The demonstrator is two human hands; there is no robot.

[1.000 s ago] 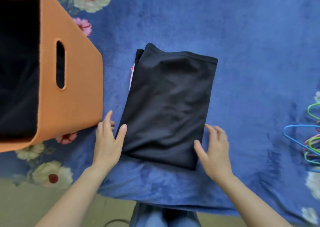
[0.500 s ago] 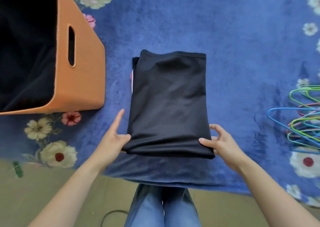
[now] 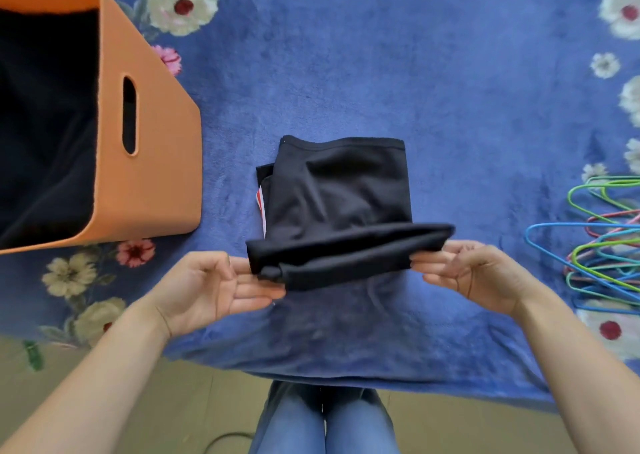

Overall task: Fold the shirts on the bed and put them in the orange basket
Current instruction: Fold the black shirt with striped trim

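The shirt (image 3: 339,190) lies on the blanket (image 3: 450,73), its near edge held between the left hand (image 3: 207,287) and right hand (image 3: 474,273); the basket (image 3: 152,176) stands to its left, the hangers (image 3: 602,246) lie to its right

left hand (image 3: 211,280) and right hand (image 3: 471,273) pinch the raised near edge of the black shirt (image 3: 339,190) on the bed (image 3: 450,83).

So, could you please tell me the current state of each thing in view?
black shirt, folded, near edge lifted off the bed, far part resting on it.
left hand, pinches the shirt's near left corner.
right hand, pinches the shirt's near right corner.
orange basket, upright on the bed, open-topped, dark inside.
hangers, piled loose at the right.
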